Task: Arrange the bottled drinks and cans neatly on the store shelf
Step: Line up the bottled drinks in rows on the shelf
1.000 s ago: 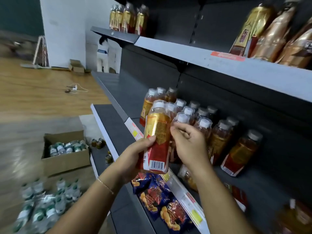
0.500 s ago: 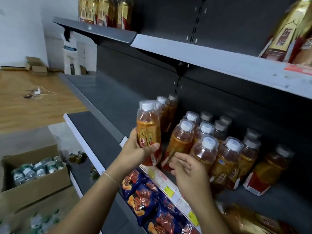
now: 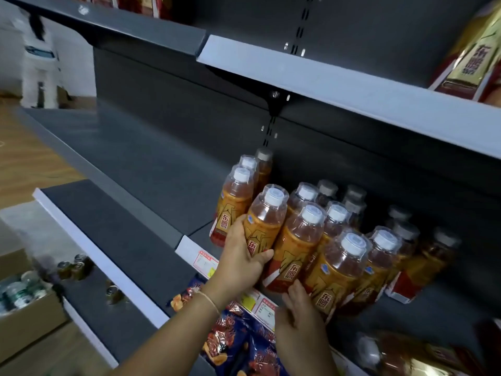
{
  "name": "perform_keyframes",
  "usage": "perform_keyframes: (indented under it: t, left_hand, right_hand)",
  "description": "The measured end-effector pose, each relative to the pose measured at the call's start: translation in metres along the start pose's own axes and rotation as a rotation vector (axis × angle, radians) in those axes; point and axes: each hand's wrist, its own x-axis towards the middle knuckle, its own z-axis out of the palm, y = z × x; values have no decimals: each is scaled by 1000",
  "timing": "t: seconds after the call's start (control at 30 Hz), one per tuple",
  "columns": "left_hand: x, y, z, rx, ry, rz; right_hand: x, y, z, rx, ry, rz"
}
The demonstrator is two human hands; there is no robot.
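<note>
The left hand (image 3: pixel 240 260) has its grip closed around an orange bottle (image 3: pixel 261 226) with a white cap, fingers behind the label and thumb across its front, the bottle upright or slightly tilted at the front edge of the dark shelf (image 3: pixel 151 169). The right hand (image 3: pixel 299 321) presses its fingertips against the bases of two neighbouring bottles (image 3: pixel 333 272) just beside it; whether its grip closes on either I cannot tell. Behind them stand rows of matching bottles (image 3: pixel 336 213) toward the shelf's back wall. Price tags (image 3: pixel 206 263) line the front edge, and snack bags (image 3: pixel 233 337) lie on the shelf below.
</note>
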Motion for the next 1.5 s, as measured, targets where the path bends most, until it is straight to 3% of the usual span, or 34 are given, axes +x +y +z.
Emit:
perform_keyframes:
  t: [0.27, 0.37, 0.47, 0.6, 0.93, 1.03, 1.13, 1.2, 1.3, 1.5]
  left_hand:
    - [-10, -13, -1, 251, 25, 95]
    - [-16, -18, -3, 499, 117, 97]
    - [-20, -26, -11, 654, 104, 31]
    - [-11, -25, -19, 885, 139, 91]
    - [12, -19, 6, 1237, 85, 94]
    - [10, -23, 6, 1107, 125, 130]
    - [8, -27, 1, 614, 201, 125]
    - [9, -23, 4, 414, 154, 44]
    - [17, -16, 7, 301, 40, -60]
    - [36, -1, 5, 169, -21, -130]
  right_hand:
    - [-7, -8, 4, -180, -10, -41]
    - [-6, -9, 2, -148, -21, -31]
    - [-4, -10, 1, -113, -34, -20]
    - [-2, -8, 3, -94, -56, -21]
    - [-3, -6, 3, -53, -59, -12]
    - [-3, -6, 2, -50, -55, -7]
    - [-2, -5, 3, -40, -50, 3]
    - [-1, -5, 4, -23, -56, 11]
    - [0, -4, 5, -22, -65, 7]
    - [2, -1, 6, -19, -58, 5]
